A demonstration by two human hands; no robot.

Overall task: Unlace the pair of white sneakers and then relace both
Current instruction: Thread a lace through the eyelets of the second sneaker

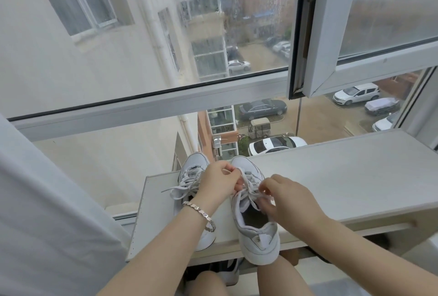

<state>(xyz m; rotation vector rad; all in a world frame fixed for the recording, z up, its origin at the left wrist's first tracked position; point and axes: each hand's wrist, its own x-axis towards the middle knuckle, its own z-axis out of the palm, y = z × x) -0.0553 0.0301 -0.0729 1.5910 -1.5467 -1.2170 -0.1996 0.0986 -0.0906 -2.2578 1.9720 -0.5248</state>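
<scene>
Your forearms (166, 243) reach to the white leather sneaker (257, 231) whose heel overhangs the pale laminate ledge (331, 177); left hand (216, 183) and right hand (288, 198) each pinch its flat white lace (251, 201). Draw both ends out evenly, so nothing knots. Its laced twin (192, 172) stands beside it, under an open white-framed window (331, 75).

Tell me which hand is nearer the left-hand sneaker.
Left. The left hand hovers at the left-hand sneaker's right edge, pinching a lace of the other sneaker. The right hand is past that other sneaker, on its right side, pinching its lace too.
</scene>
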